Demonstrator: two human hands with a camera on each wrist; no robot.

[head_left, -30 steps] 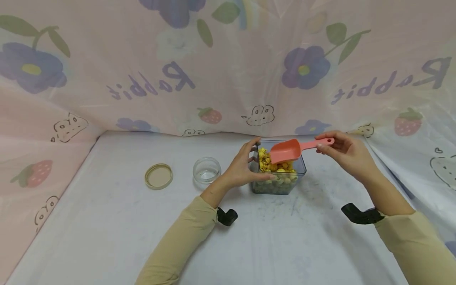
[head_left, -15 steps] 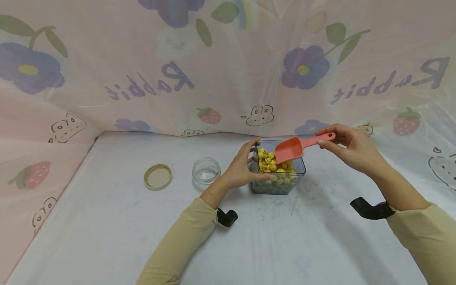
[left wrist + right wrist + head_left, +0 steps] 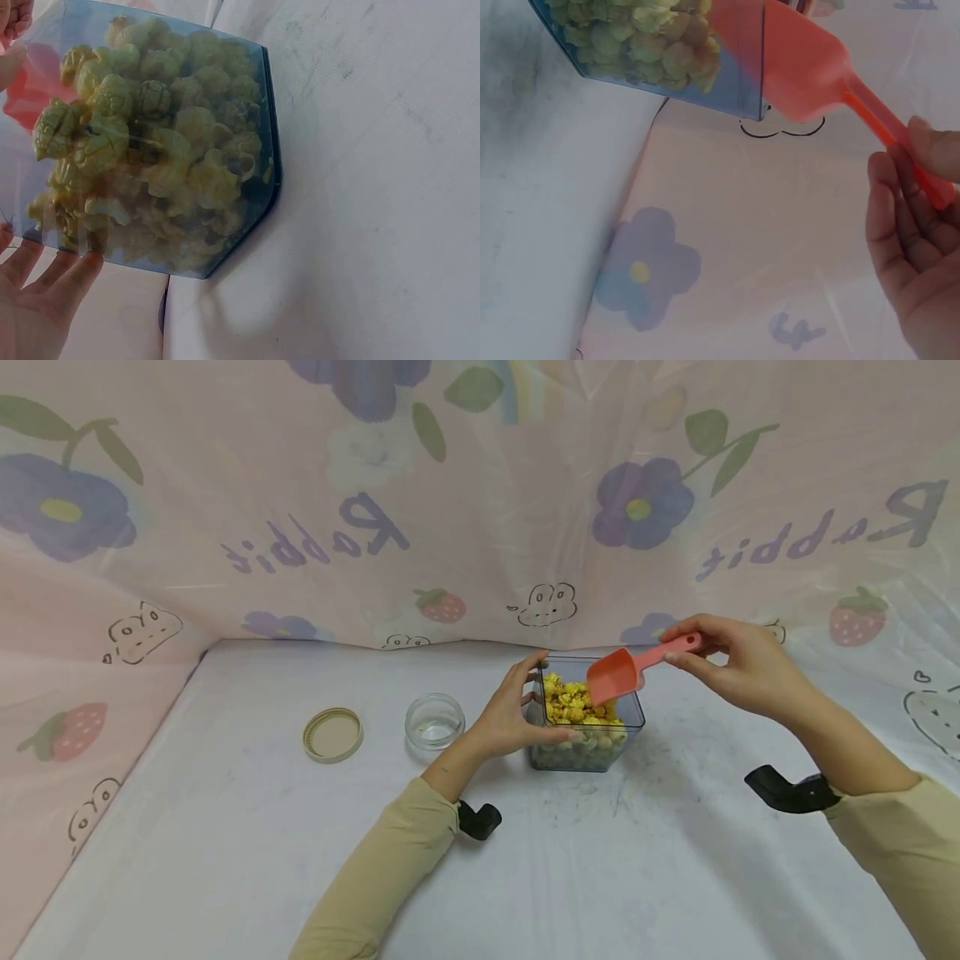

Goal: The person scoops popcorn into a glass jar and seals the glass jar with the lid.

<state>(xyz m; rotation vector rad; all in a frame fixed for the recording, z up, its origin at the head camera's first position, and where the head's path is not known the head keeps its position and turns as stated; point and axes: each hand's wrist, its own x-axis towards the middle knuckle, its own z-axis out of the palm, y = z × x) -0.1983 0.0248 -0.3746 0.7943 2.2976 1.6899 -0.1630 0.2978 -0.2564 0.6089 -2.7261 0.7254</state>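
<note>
Your desk point(image 3: 225, 827) is draped in white cloth, backed by a pink curtain printed with purple flowers and strawberries point(image 3: 480, 510). At far left lies a round beige lid point(image 3: 333, 734), then a small clear glass jar point(image 3: 435, 720). Your left hand point(image 3: 510, 710) curls its grip around the clear square plastic box of yellow popcorn point(image 3: 588, 718). Your right hand point(image 3: 738, 664) pinches the coral plastic scoop point(image 3: 626, 668), bowl tilted down into the box, possibly touching the popcorn.

From my head view, the scoop's point(image 3: 613, 675) front edge was hidden among the popcorn point(image 3: 570, 702) inside the clear box point(image 3: 630, 720). My left hand point(image 3: 30, 307) beside that box was cut off in the left wrist view.
</note>
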